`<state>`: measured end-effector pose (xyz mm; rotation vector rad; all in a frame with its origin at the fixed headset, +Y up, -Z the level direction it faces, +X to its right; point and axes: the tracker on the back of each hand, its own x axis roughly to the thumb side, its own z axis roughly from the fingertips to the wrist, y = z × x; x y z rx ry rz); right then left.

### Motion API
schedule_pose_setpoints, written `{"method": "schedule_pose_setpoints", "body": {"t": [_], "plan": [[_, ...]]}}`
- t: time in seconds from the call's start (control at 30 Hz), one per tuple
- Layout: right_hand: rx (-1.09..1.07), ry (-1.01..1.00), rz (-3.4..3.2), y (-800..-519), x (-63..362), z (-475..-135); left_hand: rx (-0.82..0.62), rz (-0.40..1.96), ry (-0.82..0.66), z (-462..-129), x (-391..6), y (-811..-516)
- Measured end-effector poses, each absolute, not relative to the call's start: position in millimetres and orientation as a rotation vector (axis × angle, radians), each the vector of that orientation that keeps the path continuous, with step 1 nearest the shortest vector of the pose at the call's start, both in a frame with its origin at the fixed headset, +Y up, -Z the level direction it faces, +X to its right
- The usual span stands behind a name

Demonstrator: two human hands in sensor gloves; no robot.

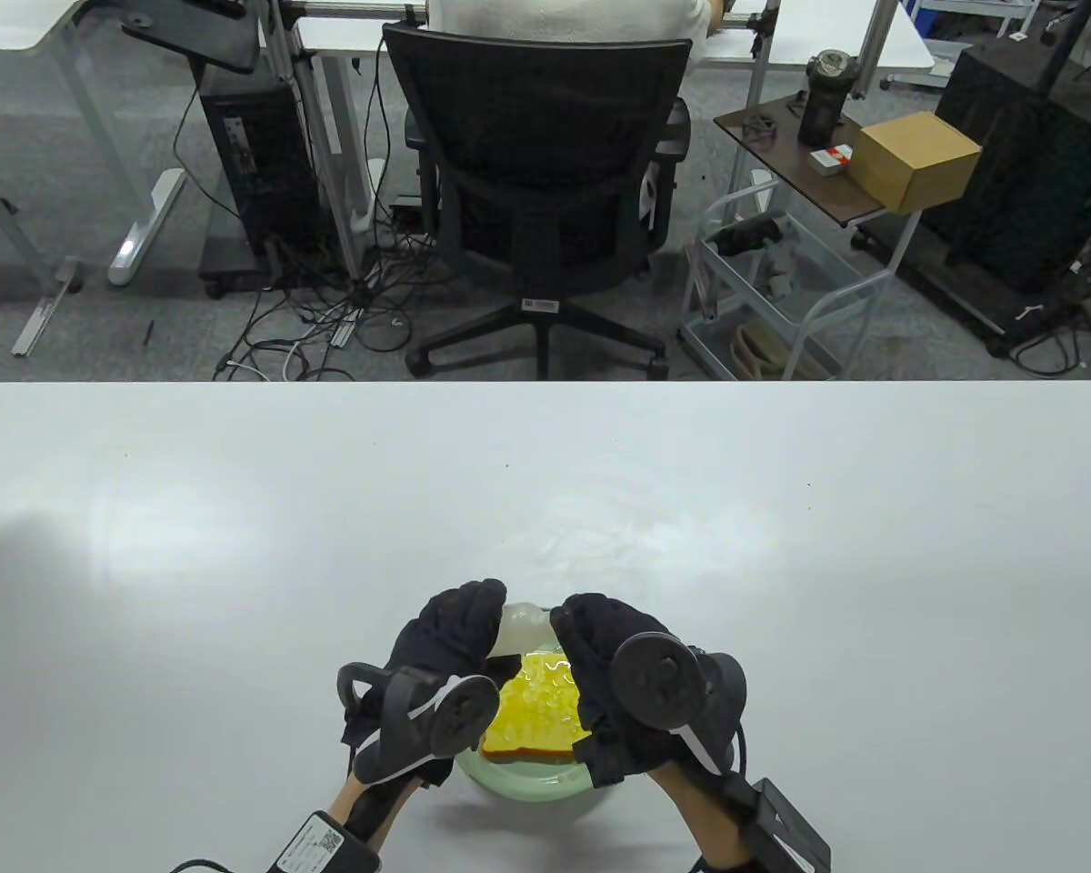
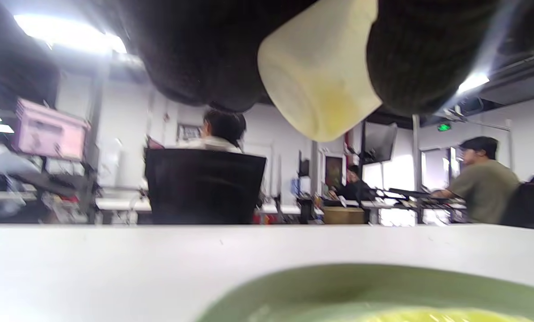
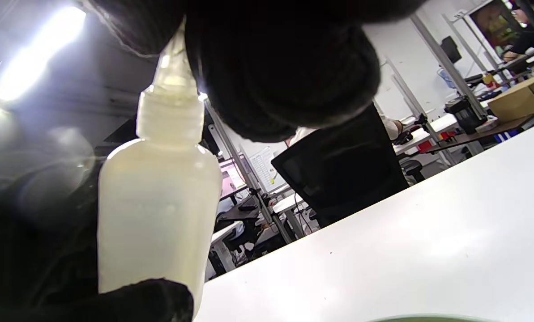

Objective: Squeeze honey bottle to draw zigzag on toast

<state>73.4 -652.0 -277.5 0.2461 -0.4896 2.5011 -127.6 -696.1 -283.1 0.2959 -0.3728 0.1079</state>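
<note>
A broad white surface (image 1: 236, 509) with rounded corners fills the lower part of the table view, glossy enough to carry soft glare patches. Near its front edge sits a pale green round plate (image 1: 527, 784) holding a slice of toast (image 1: 536, 714) with a yellow, wet-looking top. Just above the plate's far side, the gloved left hand (image 1: 441, 650) and gloved right hand (image 1: 614, 668) both grip a translucent, cream-coloured plastic squeeze bottle (image 1: 520, 627), one from each side; in the right wrist view its nozzle end disappears among the right hand's dark fingers (image 3: 284, 67). Beyond the surface lies grey carpet with tangled cables, a black mesh office chair (image 1: 536, 173) with a seated person in white, black computer towers, a white wire trolley (image 1: 773, 291), and a dark side table bearing a brown cardboard box (image 1: 914, 162).
</note>
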Motion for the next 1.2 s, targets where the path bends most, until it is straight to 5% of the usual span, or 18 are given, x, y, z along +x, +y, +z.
{"method": "schedule_pose_setpoints", "body": {"t": [0.93, 1.2], "plan": [[0.302, -0.367, 2.533, -644.1, 81.3, -279.4, 0.33, 0.015, -0.362, -276.7, -128.5, -691.1], [0.135, -0.456, 2.484, -640.2, 97.0, -278.4, 0.339, 0.04, -0.356, -276.2, -129.4, -689.2]]}}
